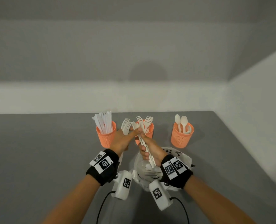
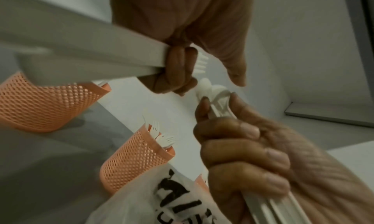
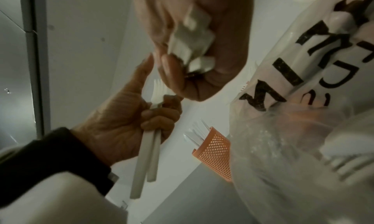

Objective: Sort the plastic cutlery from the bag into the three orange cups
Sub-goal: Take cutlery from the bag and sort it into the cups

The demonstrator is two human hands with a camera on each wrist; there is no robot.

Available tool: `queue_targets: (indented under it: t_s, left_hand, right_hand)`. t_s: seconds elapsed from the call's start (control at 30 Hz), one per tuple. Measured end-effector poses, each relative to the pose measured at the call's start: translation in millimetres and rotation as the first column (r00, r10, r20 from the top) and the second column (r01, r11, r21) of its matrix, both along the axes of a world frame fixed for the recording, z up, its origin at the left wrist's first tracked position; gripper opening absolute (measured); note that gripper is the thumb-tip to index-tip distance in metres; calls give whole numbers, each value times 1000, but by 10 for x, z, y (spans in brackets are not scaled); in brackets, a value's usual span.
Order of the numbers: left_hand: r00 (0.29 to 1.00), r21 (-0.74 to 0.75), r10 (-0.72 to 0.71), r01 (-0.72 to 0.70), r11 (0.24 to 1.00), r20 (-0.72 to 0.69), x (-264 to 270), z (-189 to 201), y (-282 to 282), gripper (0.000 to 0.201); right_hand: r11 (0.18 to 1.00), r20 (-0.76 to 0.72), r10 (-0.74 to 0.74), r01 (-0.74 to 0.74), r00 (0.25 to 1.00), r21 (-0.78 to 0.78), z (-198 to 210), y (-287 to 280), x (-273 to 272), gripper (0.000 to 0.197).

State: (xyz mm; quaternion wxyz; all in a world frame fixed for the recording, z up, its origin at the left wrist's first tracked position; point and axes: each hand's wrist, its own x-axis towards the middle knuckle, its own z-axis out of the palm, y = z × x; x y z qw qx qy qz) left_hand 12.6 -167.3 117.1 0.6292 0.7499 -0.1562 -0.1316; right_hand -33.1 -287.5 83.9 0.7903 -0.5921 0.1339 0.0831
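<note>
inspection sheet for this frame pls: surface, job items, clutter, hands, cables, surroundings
Surface: grey table, matte.
Job's things: three orange mesh cups in a row: knives cup, forks cup, spoons cup; printed plastic bag in front of them.
Clutter: nothing seen.
Hands: left hand holds forks; right hand grips a bundle of cutlery over the bag.
Cables: black cables run from both wrist cameras.
Surroundings: plain pale walls, corner on the right.
</note>
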Motion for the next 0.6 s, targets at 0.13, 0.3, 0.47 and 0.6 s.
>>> queue_targets:
  t_s: [0.13,0.3,0.47,0.6]
  left_hand:
    - [996,-100,-39,30,995,-85,-30,-27,12,14]
    - [992,-186,9,-33,982,-129,-1,-86,31,17]
    - [990,-233,52,-83,969,-135,-14,-121,-12,24]
    - [989,-194,122,-135,972,-78,-13,-81,-46,23]
  right_hand:
    - [955,163,-20,67,986,-287,6,57,-46,17]
    - [887,279,11,120,960,-447,-10,67,-111,15]
    - [828,319,61,130,946,-545,38,59,-126,18]
    - [717,318,133,130,939,-685,-2,72,-141,31]
